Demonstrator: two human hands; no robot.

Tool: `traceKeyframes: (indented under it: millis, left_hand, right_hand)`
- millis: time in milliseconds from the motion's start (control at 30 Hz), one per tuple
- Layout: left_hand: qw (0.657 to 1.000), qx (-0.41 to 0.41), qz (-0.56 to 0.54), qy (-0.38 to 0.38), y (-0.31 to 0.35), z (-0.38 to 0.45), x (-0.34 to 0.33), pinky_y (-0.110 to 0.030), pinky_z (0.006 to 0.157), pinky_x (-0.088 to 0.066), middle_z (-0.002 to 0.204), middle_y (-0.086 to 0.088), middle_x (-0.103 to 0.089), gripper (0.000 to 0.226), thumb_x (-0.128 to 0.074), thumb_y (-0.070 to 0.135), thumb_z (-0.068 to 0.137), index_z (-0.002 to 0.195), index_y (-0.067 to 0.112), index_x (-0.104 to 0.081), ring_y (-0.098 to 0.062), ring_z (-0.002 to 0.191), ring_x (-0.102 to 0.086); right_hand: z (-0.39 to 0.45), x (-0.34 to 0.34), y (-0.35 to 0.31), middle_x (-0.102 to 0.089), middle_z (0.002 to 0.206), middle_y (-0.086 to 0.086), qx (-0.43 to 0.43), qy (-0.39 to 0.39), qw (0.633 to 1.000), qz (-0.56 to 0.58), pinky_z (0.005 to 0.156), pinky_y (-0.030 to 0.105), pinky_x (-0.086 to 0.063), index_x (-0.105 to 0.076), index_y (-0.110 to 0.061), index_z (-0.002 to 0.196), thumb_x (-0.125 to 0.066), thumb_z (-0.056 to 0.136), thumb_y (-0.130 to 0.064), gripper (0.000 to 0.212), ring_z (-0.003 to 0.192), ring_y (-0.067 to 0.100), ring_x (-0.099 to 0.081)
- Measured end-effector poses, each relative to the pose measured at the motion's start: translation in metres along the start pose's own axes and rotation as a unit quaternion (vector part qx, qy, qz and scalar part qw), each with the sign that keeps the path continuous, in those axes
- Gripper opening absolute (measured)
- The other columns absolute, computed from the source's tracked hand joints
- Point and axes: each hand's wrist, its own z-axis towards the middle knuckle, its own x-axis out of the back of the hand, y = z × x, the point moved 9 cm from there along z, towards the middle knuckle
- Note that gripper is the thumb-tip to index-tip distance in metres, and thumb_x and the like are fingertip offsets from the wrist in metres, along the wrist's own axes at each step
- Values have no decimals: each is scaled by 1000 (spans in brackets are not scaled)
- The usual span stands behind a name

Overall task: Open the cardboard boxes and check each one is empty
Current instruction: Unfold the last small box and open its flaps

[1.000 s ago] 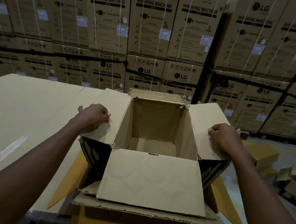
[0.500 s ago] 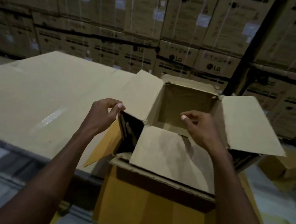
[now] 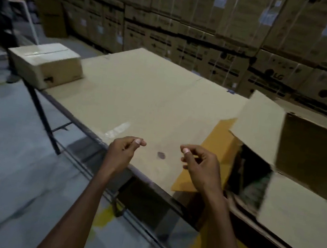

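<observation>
Both hands are hovering over the near edge of the cardboard-covered tabletop (image 3: pixel 151 100), holding nothing. The left hand (image 3: pixel 121 153) is hanging with its fingers loosely curled, thumb and forefinger nearly touching. The right hand (image 3: pixel 200 167) is doing the same, fingers relaxed and bent inward, apart from the left hand.

The opened cardboard box (image 3: pixel 303 149) is sitting at the right, its flaps folded outward; its left flap (image 3: pixel 258 125) is tilting up just beside the right hand, and its interior is lying in shadow. A closed cardboard box (image 3: pixel 46 64), taped along the top, is resting on the far left corner of the tabletop, well apart from both hands. Stacked LG cartons (image 3: pixel 271 76) are lining the background.
</observation>
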Motion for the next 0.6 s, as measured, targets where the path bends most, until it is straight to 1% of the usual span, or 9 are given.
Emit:
traceKeyframes:
  millis: [100,200,300,333,467,600]
  left_hand:
    - [998,47,-25,29,-47,12,60,-40,89,-57,104,-2,-78,27,-55,23,106,94,23,-78,-20,103,-72]
    - [994,91,-27,62,-95,21,121,-36,89,-55,99,3,-79,28,-55,29,106,96,23,-80,-16,100,-73]
    - [989,122,-33,81,-127,32,168,-32,87,-55,95,6,-80,31,-56,33,105,87,36,-81,-12,97,-74]
    - [987,133,-33,81,-135,36,182,-32,87,-55,96,6,-80,29,-56,34,105,89,37,-80,-11,97,-74]
    - [983,157,-43,81,-165,55,224,-28,87,-55,98,9,-79,21,-59,33,103,104,29,-79,-6,99,-73]
    - [977,181,-40,102,-202,79,255,-27,85,-55,99,13,-79,20,-60,34,103,106,29,-79,-5,96,-73]
  right_hand:
    - [17,-86,15,-77,93,-11,-27,-31,999,17,75,51,-61,-79,-30,102,-65,100,-23,15,83,14,-73]
    - [33,-168,28,-77,91,-10,-57,-57,996,33,75,53,-60,-78,-28,100,-65,99,-16,18,80,16,-73]
    - [50,-238,37,-77,94,-15,-73,-89,993,36,78,54,-60,-78,-34,98,-66,97,-16,21,86,15,-74]
    - [56,-258,39,-77,95,-17,-80,-99,991,33,80,53,-60,-77,-36,98,-66,97,-18,21,88,15,-74]
    - [84,-329,39,-76,97,-15,-92,-143,985,23,83,49,-60,-76,-35,102,-66,97,-20,19,92,13,-73]
    - [128,-394,33,-75,100,-12,-95,-167,981,22,84,46,-61,-73,-37,104,-67,96,-17,22,93,15,-73]
